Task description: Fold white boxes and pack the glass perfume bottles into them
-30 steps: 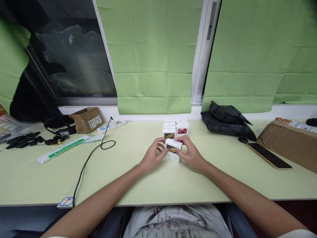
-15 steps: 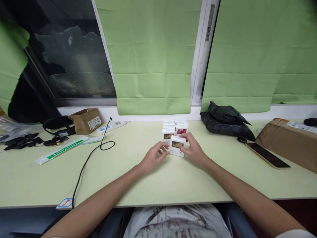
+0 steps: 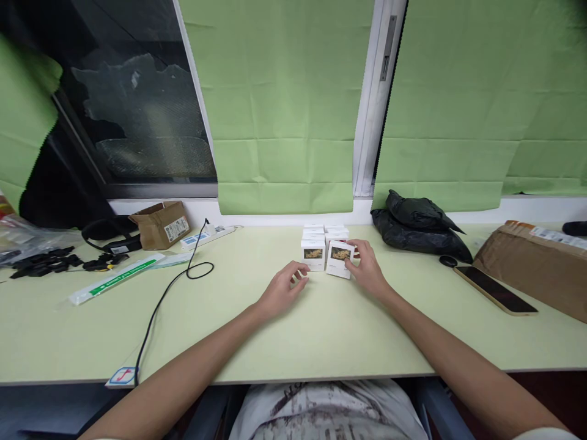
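A small white box (image 3: 340,260) with a picture of something yellowish on its front is pinched in my right hand (image 3: 367,269), thumb on the front face, and leans slightly. Beside it on the left, a like white box (image 3: 313,255) stands at the front of a row of white boxes. More white boxes (image 3: 337,233) stand in a second row behind the held one, which mostly hides the red picture there. My left hand (image 3: 287,288) hovers just in front of the left row, fingers curled but apart, holding nothing.
At the right lie a black plastic bag (image 3: 417,223), a phone (image 3: 495,289) and a large brown parcel (image 3: 536,266). On the left are an open cardboard box (image 3: 161,226), a power strip (image 3: 208,236), a black cable (image 3: 160,302) and a green-and-white packet (image 3: 117,278).
My right hand has moved the held box rightward and slightly away from me, to the front of the right row. My left hand has stayed almost still, now apart from that box.
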{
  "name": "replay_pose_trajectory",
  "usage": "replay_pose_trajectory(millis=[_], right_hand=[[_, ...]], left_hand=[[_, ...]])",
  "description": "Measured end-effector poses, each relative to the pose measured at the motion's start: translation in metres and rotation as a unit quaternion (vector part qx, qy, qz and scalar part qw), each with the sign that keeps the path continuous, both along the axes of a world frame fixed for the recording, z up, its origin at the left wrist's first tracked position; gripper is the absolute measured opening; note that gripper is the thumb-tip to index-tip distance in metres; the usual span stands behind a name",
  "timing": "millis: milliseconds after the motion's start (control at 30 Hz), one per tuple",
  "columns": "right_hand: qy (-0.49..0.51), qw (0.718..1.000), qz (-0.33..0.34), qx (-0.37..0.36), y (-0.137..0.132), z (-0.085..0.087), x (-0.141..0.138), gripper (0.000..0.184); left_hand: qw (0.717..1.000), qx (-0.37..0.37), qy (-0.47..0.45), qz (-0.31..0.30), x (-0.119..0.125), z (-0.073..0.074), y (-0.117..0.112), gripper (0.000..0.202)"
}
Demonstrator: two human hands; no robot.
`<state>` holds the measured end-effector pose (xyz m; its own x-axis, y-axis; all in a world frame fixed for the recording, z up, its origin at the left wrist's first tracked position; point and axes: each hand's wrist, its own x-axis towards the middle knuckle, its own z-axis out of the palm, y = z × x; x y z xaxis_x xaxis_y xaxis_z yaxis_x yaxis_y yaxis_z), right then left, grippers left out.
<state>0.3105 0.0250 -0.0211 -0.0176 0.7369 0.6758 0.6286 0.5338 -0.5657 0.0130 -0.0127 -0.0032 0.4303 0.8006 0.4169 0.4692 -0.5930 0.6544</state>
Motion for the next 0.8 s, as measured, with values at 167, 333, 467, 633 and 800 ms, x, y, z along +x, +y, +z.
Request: replay_pose_trajectory(millis=[167,333,467,633,800], right_hand=[[0.016,0.999,-0.012,-0.050,-0.004,0.001,-0.001,0.058],[0.005,0.996,-0.020,-0.085,-0.004,-0.002,0.000,0.068],[-0.008,0.998,-0.013,-0.062,-0.002,-0.005,-0.001,0.067],[-0.005,0.998,-0.021,-0.060,0.000,-0.008,-0.002,0.063],[0.055,0.991,-0.065,-0.108,-0.001,-0.009,-0.004,0.062]], left_hand=[[1.000,0.000,0.011,0.012,-0.003,-0.005,0.008,0.017],[0.999,0.001,0.019,0.029,-0.007,-0.009,0.014,0.017],[0.999,0.011,0.028,0.036,-0.008,-0.011,0.017,0.016],[0.998,0.021,0.048,0.024,-0.010,-0.013,0.021,0.024],[0.997,0.032,0.064,0.006,-0.011,-0.013,0.023,0.038]])
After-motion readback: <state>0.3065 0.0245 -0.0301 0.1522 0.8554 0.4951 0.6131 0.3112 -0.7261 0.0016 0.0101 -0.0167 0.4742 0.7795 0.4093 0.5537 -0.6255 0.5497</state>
